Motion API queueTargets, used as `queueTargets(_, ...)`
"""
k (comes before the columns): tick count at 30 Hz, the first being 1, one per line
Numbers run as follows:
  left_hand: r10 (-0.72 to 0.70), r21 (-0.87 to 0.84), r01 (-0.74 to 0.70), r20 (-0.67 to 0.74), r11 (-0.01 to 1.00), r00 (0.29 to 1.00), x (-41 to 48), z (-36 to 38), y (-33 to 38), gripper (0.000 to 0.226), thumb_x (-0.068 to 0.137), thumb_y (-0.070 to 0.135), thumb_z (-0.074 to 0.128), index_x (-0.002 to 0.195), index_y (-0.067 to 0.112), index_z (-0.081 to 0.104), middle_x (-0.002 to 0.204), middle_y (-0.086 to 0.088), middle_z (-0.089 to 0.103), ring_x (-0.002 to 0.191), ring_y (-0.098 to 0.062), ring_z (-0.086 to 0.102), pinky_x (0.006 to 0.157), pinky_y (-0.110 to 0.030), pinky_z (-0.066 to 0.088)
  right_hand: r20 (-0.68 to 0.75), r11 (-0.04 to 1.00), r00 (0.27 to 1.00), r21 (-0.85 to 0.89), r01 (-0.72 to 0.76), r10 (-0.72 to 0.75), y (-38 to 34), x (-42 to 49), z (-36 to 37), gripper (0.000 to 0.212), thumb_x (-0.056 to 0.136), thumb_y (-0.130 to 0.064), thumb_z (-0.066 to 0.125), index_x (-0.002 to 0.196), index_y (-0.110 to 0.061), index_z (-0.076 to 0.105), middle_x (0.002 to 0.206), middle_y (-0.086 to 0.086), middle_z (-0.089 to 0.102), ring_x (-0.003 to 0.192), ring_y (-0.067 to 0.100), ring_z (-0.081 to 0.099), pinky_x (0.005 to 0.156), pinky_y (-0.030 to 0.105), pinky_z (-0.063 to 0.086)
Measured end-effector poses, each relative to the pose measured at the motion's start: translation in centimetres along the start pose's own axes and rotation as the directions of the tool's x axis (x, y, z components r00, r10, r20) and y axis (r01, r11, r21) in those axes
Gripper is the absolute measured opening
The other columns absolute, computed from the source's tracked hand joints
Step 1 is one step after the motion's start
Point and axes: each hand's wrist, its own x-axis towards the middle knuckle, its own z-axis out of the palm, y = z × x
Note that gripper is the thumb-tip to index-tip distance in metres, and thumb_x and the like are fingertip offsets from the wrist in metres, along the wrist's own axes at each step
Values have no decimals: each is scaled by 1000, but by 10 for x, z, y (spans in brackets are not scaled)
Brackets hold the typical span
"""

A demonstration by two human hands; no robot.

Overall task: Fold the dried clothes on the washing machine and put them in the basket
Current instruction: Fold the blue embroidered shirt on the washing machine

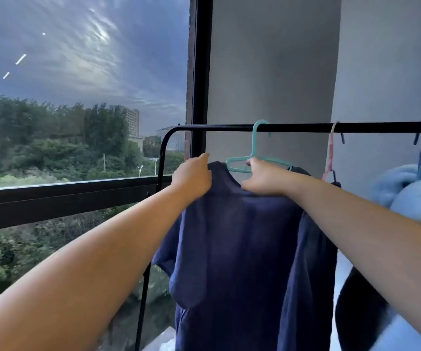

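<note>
The navy T-shirt (pixel 242 249) hangs from a teal hanger (pixel 257 148) hooked over the black rail (pixel 305 127), so the step in hand looks like freeing it before any folding. The left hand (pixel 191 177) grips the shirt's shoulder, its fingers (pixel 201 160) curled round the cloth. That shoulder appears to be off the hanger, whose bare arm shows between the 2 hands. The right hand (pixel 262 179) is at the collar, its fingers (pixel 251 163) closed on the neckline and touching the hanger's bar. Whether they pinch the hanger too, I cannot tell.

To do this well, I judge the right fingers should steady the hanger while the left fingers draw the cloth down and away. The other shoulder, beyond the right fingers, wants sliding off its arm rather than tugging, since a pulled collar stretches. An upward jerk could lift the hook, above the right fingers, off the rail.

A pink hanger (pixel 329 158) hangs just past the right fingers and a blue plush toy (pixel 406 188) further out, so the loose sleeve should be kept from snagging there. Neither washing machine nor basket is in view.
</note>
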Motion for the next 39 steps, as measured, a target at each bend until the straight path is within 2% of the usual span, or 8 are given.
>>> queueTargets(5, 26, 41, -25, -42, 999, 999, 2, 5, -7, 23, 91, 19, 53, 106, 16, 70, 107, -7, 68, 102, -32, 60, 82, -37, 49, 59, 1000, 998, -27, -9, 11, 4, 4, 11, 63, 90, -22, 48, 146, -10, 23, 139, 11, 40, 101, 25, 56, 83, 33, 47)
queueTargets(9, 59, -59, -64, -82, 996, 995, -1, 4, -8, 17, 89, 19, 58, 92, 12, 74, 96, -4, 70, 94, -27, 61, 81, -34, 48, 29, 998, 998, -48, -48, 50, 4, 9, 18, 63, 89, -23, 49, 146, -9, 24, 135, 12, 44, 104, 28, 56, 86, 36, 47)
queueTargets(13, 58, -178, -86, -158, 980, 986, -10, -1, -14, 17, 89, 16, 60, 86, 9, 75, 88, -2, 71, 88, -20, 61, 77, -27, 43, 25, 992, 994, -71, -109, 111, 10, 7, 22, 59, 89, -22, 48, 143, -7, 28, 111, 7, 50, 90, 23, 53, 73, 32, 45)
queueTargets(19, 71, -135, -81, -71, 988, 995, -25, -5, -20, 17, 83, 27, 70, 76, 11, 70, 78, 5, 64, 81, -16, 59, 74, -31, 49, 51, 987, 988, -66, -144, 147, 21, -7, 28, 47, 88, -21, 48, 132, -7, 41, 124, 12, 53, 101, 27, 57, 89, 38, 50)
queueTargets(27, 44, -347, -14, 78, 938, 996, -44, -14, -25, 18, 77, 15, 76, 67, 16, 61, 65, 7, 58, 66, -13, 56, 67, -27, 50, -8, 970, 1000, 241, 15, -14, 7, -13, 30, 52, 94, -23, 50, 144, -16, 36, 146, 0, 39, 133, 15, 38, 100, 22, 30)
queueTargets(30, 18, -491, 55, 144, 870, 989, -47, -17, -23, 19, 78, 7, 75, 69, 14, 59, 62, 0, 59, 58, -18, 58, 60, -33, 58, -46, 944, 999, 330, 15, 0, 1, -10, 33, 46, 97, -28, 48, 140, -14, 40, 140, 0, 46, 125, 16, 46, 101, 28, 40)
queueTargets(34, 71, -605, 116, 276, 788, 958, -53, -18, -16, 31, 79, -2, 69, 101, 18, 60, 64, 0, 61, 53, -13, 56, 48, -23, 53, -41, 878, 999, 478, 10, 10, -6, -9, 37, 37, 99, -30, 45, 133, -15, 45, 123, 3, 55, 112, 19, 55, 89, 35, 49)
queueTargets(39, 98, -550, 68, 268, 832, 959, -53, -16, -17, 10, 79, -2, 63, 83, -4, 71, 61, -5, 56, 56, -16, 51, 55, -28, 52, -69, 806, 995, 592, -14, 68, -7, -3, 35, 32, 99, -31, 47, 109, -5, 63, 114, 15, 62, 102, 22, 56, 77, 34, 47)
